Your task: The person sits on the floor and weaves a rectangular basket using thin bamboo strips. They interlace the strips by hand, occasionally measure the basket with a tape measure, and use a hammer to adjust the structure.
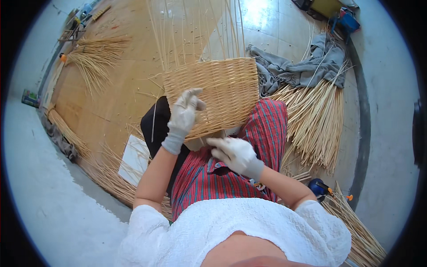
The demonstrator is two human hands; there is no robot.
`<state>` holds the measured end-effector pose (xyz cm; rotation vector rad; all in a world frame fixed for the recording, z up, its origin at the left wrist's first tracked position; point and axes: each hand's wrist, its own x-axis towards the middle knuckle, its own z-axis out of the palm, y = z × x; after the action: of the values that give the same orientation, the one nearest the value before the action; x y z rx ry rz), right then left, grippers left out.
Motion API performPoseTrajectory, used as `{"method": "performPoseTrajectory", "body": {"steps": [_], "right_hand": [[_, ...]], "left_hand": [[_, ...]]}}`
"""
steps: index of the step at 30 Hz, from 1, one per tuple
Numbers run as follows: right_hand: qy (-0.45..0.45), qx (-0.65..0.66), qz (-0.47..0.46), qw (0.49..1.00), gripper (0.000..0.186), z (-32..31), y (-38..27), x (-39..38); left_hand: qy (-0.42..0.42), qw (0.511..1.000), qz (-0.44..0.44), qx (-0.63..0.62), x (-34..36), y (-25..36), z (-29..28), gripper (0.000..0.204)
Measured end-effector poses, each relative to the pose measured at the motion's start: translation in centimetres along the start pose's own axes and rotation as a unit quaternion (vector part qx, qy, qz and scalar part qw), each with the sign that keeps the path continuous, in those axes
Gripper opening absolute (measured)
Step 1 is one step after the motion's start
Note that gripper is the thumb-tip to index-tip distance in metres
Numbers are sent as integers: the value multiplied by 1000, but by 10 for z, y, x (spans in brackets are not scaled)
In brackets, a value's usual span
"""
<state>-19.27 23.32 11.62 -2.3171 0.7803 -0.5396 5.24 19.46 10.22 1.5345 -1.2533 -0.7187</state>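
Note:
A woven wicker panel (218,91), apparently the side of a basket, stands tilted between my knees, with long unwoven stakes rising from its far edge. My left hand (183,115), in a white knit glove, is raised over the panel's left part. Its fingers are partly bent and spread, with nothing visible in them. Just below the panel's near edge is my right hand (235,154), also gloved, above my lap. Its fingers stretch leftward, apart from each other, and I see no object in them. The gap under the panel is partly hidden.
Bundles of wicker rods (318,122) lie at the right, partly under a grey fringed cloth (307,69). More rods (95,60) spread at the far left. A white board (133,160) lies by my left leg. A blue round tool (318,188) sits at the lower right.

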Motion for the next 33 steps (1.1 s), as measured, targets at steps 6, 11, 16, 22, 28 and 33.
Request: {"method": "performPoseTrajectory", "body": {"steps": [6,11,16,22,28,33], "right_hand": [[-26,-110,-130,985,40,-20,19,-124],[-31,-210,-94,973,41,-26,31,-185],[-152,-198,-55,967,47,-38,23,-160],[85,-42,-113,989,40,-38,51,-43],[-2,-231,148,962,94,-45,42,181],[-58,-287,120,949,97,-13,58,232]], "left_hand": [[87,939,117,311,87,-3,-51,45],[-96,898,-67,424,111,22,-36,59],[-102,901,-94,412,111,16,-38,62],[-83,923,-61,371,108,5,-40,74],[-90,896,-63,431,106,13,-36,78],[-106,877,-80,463,99,26,-34,73]]}}
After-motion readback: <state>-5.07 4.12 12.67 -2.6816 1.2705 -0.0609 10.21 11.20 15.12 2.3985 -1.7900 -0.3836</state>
